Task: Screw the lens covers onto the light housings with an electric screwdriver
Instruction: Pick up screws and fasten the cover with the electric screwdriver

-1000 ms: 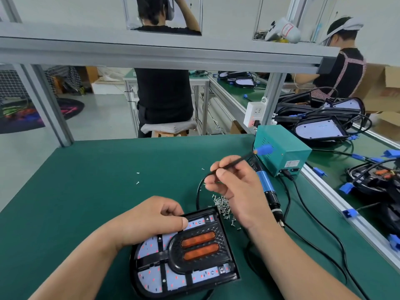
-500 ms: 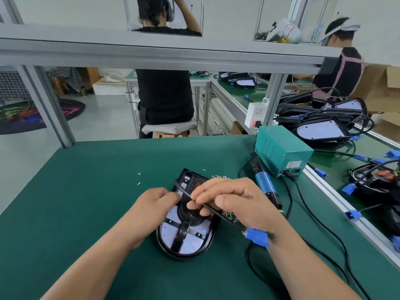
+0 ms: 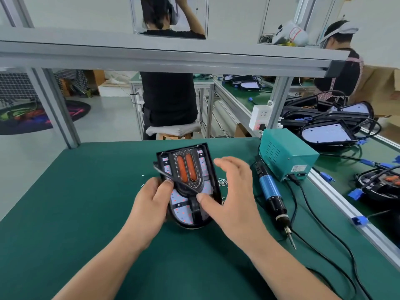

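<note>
A black light housing [image 3: 188,185] with two orange strips lies on the green mat, its rounded end toward me. My left hand [image 3: 151,202] grips its left edge, thumb on top. A thin black cable [image 3: 173,178] runs slantwise across the housing. My right hand [image 3: 229,191] hovers over the housing's right side with fingers spread, and its thumb touches the housing where the cable ends. The blue-and-black electric screwdriver [image 3: 272,198] lies on the mat to the right, held by neither hand. A small pile of screws [image 3: 223,182] shows beside the housing.
A teal power box [image 3: 285,154] stands behind the screwdriver, its cords trailing toward the near right. Stacked light housings [image 3: 329,131] sit on the neighbouring bench past the aluminium rail [image 3: 337,204]. Two people work beyond the frame crossbar [image 3: 164,57].
The housing has been turned and pushed away from me. My right hand, which held the cable with its blue connector, has let it go and spread open. My left hand stays on the housing.
</note>
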The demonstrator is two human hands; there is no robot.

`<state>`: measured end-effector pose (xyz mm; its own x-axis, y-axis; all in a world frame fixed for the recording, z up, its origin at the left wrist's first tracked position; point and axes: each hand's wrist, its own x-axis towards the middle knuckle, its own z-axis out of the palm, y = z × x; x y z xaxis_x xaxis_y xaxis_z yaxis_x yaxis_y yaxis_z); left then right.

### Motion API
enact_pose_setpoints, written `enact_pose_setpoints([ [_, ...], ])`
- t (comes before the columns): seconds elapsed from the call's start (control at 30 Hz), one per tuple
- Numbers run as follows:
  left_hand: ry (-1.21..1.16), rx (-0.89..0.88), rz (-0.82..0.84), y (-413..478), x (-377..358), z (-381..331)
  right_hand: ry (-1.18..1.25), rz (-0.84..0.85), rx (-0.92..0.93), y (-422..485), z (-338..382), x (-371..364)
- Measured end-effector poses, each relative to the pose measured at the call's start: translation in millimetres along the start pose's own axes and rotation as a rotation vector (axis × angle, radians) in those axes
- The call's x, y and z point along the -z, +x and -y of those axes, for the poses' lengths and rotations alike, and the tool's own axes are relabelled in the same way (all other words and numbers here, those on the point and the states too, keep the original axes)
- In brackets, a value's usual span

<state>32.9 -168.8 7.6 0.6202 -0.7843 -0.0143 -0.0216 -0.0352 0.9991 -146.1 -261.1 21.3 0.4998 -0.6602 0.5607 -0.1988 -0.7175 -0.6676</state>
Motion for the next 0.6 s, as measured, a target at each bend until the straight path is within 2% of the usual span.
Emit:
enact_pose_setpoints([
  [0.1,-0.026,-0.016,0.030,-1,1,0,0.134,0.173,-0.359,5,-8,7],
  [0.17,-0.041,-0.026,0.052,-2,-1,0,0.422,0.337,-0.481,9,-17,10],
  [0.2,-0.054,-0.026,0.063,-3,-2,1,0.542,0.395,-0.473,11,-20,10],
  [0.4,-0.157,-0.015,0.123,-3,-4,6,0.743,0.431,-0.387,9,-21,6],
  [0.6,-0.237,-0.069,0.188,-7,-5,4,0.674,0.429,-0.407,6,-21,14],
])
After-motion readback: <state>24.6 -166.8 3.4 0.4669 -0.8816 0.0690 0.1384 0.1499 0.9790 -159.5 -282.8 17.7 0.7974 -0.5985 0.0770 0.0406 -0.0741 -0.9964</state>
